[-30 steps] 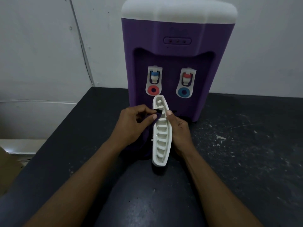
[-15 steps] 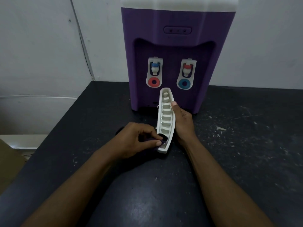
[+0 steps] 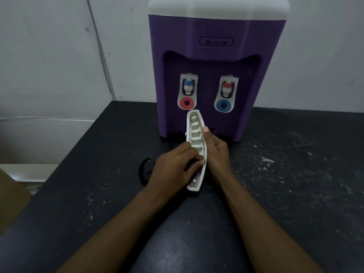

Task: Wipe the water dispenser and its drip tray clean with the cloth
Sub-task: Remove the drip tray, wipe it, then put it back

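Observation:
A purple water dispenser (image 3: 212,36) with a white top stands at the back of the dark table. The white slotted drip tray (image 3: 194,127) is out of the dispenser, stood on its edge in front of it. My right hand (image 3: 216,152) grips the tray from its right side. My left hand (image 3: 173,168) presses a dark cloth (image 3: 144,168) against the tray's slotted face near its middle. Most of the cloth is hidden under that hand; a dark fold shows to its left.
The dark table (image 3: 295,184) is scuffed, with pale flecks and scraps to the right of my hands. A white wall rises behind the dispenser. The table's left edge (image 3: 65,160) drops off to a pale ledge and a brown box corner.
My left hand with the cloth slid down the tray's face to its near end, then back up toward the middle. The tray stays held upright by my right hand.

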